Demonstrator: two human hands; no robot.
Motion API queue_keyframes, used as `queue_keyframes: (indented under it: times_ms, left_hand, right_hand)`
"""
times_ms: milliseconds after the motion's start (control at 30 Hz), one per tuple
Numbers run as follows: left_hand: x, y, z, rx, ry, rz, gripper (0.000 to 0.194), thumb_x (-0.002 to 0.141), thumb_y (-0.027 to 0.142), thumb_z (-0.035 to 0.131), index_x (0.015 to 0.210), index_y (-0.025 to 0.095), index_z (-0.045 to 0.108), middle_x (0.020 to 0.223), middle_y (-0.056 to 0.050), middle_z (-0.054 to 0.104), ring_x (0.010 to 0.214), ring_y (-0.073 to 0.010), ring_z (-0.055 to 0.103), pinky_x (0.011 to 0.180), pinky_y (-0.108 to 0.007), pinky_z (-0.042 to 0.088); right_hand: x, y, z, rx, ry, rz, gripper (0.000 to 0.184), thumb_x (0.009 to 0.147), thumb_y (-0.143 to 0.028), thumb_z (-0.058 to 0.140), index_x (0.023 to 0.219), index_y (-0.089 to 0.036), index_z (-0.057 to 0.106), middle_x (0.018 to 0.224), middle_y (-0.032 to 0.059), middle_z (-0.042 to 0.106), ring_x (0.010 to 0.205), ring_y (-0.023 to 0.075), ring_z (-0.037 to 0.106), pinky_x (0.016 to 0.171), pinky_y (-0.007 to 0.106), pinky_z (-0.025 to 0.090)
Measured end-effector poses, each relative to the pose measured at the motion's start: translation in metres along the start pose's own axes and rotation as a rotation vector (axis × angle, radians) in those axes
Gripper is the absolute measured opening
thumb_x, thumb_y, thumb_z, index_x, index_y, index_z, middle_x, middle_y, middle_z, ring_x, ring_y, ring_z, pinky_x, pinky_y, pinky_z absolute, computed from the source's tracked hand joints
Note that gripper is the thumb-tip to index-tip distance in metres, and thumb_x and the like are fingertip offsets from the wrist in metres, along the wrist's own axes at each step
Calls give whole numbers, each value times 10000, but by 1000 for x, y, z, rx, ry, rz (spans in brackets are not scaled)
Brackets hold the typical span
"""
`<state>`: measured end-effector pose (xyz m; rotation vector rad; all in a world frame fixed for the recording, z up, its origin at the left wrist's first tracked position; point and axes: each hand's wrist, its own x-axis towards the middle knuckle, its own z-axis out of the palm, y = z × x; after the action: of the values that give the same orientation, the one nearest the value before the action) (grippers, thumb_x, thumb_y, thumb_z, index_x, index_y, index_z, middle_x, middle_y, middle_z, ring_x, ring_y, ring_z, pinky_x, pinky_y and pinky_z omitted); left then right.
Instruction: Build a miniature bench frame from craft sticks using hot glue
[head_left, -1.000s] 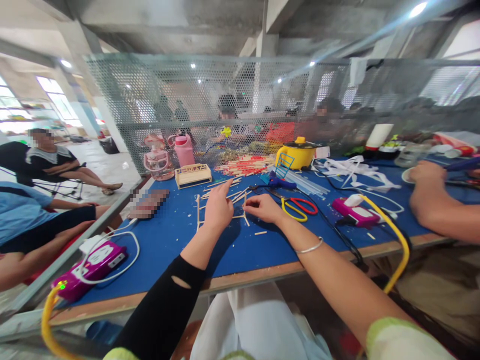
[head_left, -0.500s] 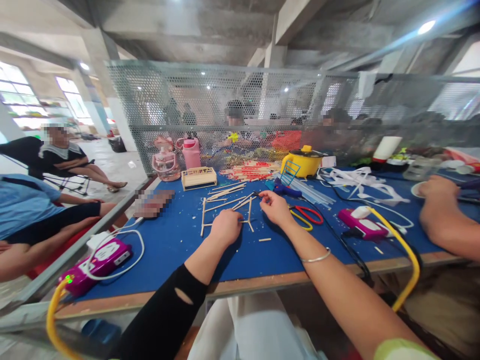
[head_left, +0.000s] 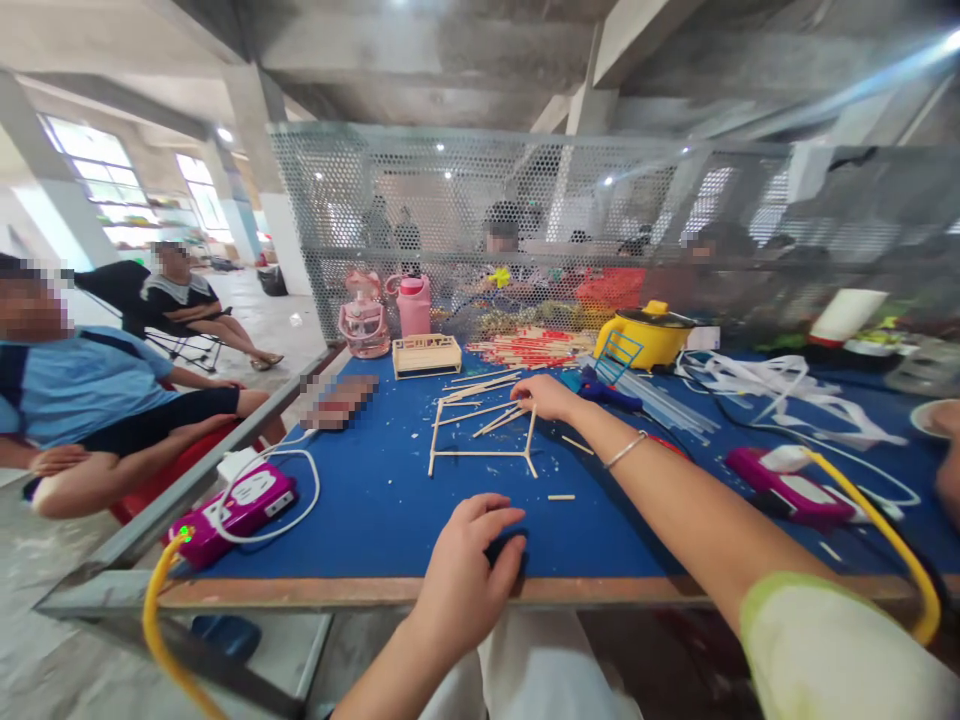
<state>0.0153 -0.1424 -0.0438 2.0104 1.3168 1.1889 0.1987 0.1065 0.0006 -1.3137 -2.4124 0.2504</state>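
Observation:
A frame of thin wooden sticks (head_left: 480, 454) lies on the blue table mat, its long crosspiece toward me. My left hand (head_left: 474, 565) hovers near the table's front edge, fingers apart and holding nothing. Beyond the frame's right upright, my right hand (head_left: 546, 397) reaches over the ends of the loose wooden sticks (head_left: 498, 420). Its fingertips are bent together there; whether they pinch a stick is hidden. One short cut stick (head_left: 561, 497) lies in front of the frame. A blue glue gun (head_left: 611, 393) rests just past the right hand.
Behind stand a small wooden tray-like piece (head_left: 427, 357), a pink bottle (head_left: 414, 308), red-tipped sticks (head_left: 529, 347) and a yellow pot (head_left: 651, 337). Purple power strips (head_left: 247, 515) with cables lie at both sides. Red-handled scissors show partly under my right forearm. A person sits at left.
My left hand has let go of the stick frame and drawn back toward the table edge, its fingers opened. My right hand has shifted over the loose sticks. The view has turned left.

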Motion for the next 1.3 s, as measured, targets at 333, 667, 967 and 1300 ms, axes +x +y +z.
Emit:
queue_keyframes:
  times_ms: [333, 667, 967, 1300]
  left_hand:
    - [2, 0, 2, -2, -59, 21, 250, 814, 248, 527, 1002, 280, 689, 1088, -84, 639, 994, -203, 599, 860, -328, 521]
    - [6, -2, 4, 18, -61, 83, 251, 793, 226, 546, 994, 269, 690, 1060, -99, 649, 954, -216, 611, 814, -343, 538]
    - [3, 4, -3, 26, -121, 56, 225, 848, 227, 502, 995, 230, 673, 1033, -59, 660, 947, -176, 601, 850, -317, 500]
    - [5, 2, 7, -3, 7, 64, 378, 892, 296, 459, 1254, 215, 531, 1239, -92, 573, 1101, -199, 545, 898, -307, 462]
  right_hand:
    - [49, -20, 30, 82, -126, -78, 111, 658, -223, 652, 720, -202, 742, 604, -13, 669, 520, 103, 526, 499, 206, 343]
    - [55, -14, 28, 96, -60, -71, 112, 713, -219, 612, 710, -164, 710, 649, 6, 673, 587, 113, 545, 551, 210, 355]
    - [-57, -6, -80, -5, 369, 186, 287, 807, -387, 529, 809, -144, 681, 670, 29, 633, 598, 127, 514, 573, 239, 348]
    - [-252, -107, -7, 377, 261, 341, 294, 837, -419, 509, 677, -199, 621, 622, 2, 620, 596, 140, 560, 566, 216, 446]
